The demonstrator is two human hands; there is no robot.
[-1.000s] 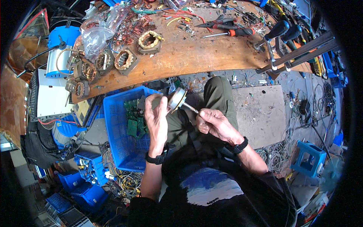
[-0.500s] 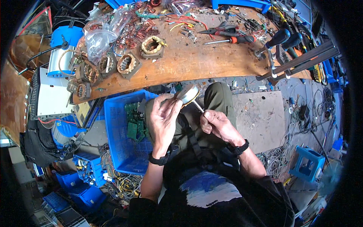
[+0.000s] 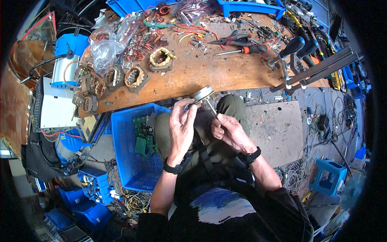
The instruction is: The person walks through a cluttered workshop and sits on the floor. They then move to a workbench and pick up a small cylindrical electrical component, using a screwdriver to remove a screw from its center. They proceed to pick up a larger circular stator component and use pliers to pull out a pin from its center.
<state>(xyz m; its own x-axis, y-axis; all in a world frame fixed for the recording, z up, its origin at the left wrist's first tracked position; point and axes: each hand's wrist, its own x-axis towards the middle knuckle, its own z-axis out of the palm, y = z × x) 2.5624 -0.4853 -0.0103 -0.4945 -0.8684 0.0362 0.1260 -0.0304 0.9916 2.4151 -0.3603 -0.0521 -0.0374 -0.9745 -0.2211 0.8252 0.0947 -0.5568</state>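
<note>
Above my knees is a motor rotor [image 3: 202, 93], a round silvery body with a thin metal shaft [image 3: 212, 108] slanting down to the right. My right hand [image 3: 230, 130] pinches the shaft's lower end between thumb and forefinger, the other fingers curled in. On the rotor's left side, my left hand [image 3: 182, 127] has its fingers bent around, and the fingertips meet the rotor's lower edge. Part of that grip is hidden behind the hand. The rotor sits just before the near edge of the wooden workbench [image 3: 193, 78].
Stator cores with windings [image 3: 136, 77], copper coils and plastic bags [image 3: 107, 46] crowd the bench's left. Pliers [image 3: 231, 40], a screwdriver [image 3: 246, 50] and a bar clamp [image 3: 318, 70] lie to the right. A blue crate [image 3: 133, 177] with green circuit boards stands left of my legs.
The rotor has shifted slightly right and tipped, showing more of its side. My left hand has moved a little right, its fingers more bent. My right hand stays on the shaft.
</note>
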